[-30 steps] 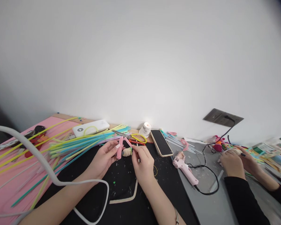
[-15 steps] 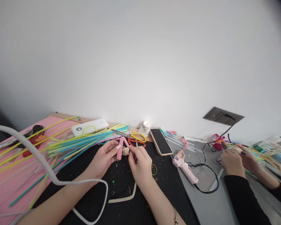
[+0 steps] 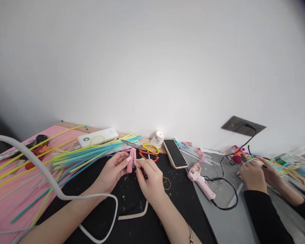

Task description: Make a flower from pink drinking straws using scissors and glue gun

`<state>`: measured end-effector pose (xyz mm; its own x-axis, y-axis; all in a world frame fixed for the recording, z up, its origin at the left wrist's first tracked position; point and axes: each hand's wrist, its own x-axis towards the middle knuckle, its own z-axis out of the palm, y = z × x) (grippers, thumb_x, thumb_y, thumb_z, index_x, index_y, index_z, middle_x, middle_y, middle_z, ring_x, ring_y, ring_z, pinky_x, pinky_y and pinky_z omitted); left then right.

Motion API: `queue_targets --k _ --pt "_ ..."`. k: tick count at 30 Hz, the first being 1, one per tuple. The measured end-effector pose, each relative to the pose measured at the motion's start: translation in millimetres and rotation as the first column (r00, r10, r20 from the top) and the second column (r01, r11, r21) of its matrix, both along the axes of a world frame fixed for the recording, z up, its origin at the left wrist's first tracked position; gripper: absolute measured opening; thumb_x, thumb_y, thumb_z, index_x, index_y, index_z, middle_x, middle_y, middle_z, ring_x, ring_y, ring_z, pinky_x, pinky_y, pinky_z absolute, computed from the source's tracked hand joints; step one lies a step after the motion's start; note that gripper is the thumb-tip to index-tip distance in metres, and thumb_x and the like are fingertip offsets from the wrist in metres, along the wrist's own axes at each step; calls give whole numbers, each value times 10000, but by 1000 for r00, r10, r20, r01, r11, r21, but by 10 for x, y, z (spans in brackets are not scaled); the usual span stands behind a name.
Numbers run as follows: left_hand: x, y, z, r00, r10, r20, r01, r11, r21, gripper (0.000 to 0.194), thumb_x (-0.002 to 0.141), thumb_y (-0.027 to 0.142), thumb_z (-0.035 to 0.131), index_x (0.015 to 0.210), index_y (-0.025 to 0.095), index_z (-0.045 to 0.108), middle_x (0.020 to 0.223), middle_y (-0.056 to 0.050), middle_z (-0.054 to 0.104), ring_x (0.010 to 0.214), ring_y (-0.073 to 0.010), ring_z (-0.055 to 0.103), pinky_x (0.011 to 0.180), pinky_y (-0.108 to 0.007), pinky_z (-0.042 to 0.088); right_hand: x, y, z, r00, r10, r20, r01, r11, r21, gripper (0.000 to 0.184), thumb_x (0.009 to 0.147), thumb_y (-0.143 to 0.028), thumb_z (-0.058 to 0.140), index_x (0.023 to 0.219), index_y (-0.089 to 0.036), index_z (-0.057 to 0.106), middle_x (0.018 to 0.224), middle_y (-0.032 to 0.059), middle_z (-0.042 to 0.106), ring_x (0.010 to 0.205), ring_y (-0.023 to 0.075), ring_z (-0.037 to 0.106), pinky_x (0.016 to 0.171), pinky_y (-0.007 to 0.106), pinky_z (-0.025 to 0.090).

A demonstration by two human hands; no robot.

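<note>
My left hand point(image 3: 116, 169) is closed, its thumb and fingers pinching a bundle of folded pink pipe cleaners point(image 3: 130, 164) over the black mat point(image 3: 132, 230). Close beside it, the fingertips of my right hand point(image 3: 150, 178) are pressed together on the right-hand strand of the same pink piece. A small pale green bit point(image 3: 142, 159) shows just above the right fingers. Just behind my hands lie scissors point(image 3: 148, 149) with yellow and red handles. On the mat lies a bent cream pipe cleaner point(image 3: 132, 216), below my hands.
A white cable point(image 3: 58, 191) loops across the left foreground. Pipe cleaners point(image 3: 83, 157), a power bank point(image 3: 98, 137), a candle point(image 3: 158, 139), a phone point(image 3: 175, 154) and a pink glue gun point(image 3: 201, 183) lie around. Another person's hands point(image 3: 254, 176) work at the right.
My right fingers have shifted slightly left, bringing the pink strands closer together. The beige piece between my hands is now hidden. My left hand has hardly moved.
</note>
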<state>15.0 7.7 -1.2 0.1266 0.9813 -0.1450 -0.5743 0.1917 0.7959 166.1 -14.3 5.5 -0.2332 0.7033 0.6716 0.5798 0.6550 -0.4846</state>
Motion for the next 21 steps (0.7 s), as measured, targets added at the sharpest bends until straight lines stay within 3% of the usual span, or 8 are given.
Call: queue_targets --k 5,11,21 --pt "16 -9 26 1000 0 -5 0 1000 1 316 619 266 844 813 170 614 733 16 636 626 -95 576 579 -204 490 13 6 7 998 24 -58 -28 997 -67 252 921 -126 417 1022 -185 640 907 87 656 840 181 627 759 312 530" --pt "24 -24 38 999 -46 -10 46 999 5 314 622 276 842 811 174 613 766 15 641 649 -97 586 585 -205 492 7 41 -22 988 0 -156 -35 975 -219 176 875 -150 455 859 -185 627 786 38 650 681 157 582 635 269 476" --pt "21 -31 24 994 -80 -72 82 996 18 307 657 299 812 828 179 586 780 23 632 695 -100 576 611 -203 466 0 51 -73 982 10 -188 -74 939 -336 151 844 -140 464 875 -185 605 812 31 647 651 146 537 616 257 424"
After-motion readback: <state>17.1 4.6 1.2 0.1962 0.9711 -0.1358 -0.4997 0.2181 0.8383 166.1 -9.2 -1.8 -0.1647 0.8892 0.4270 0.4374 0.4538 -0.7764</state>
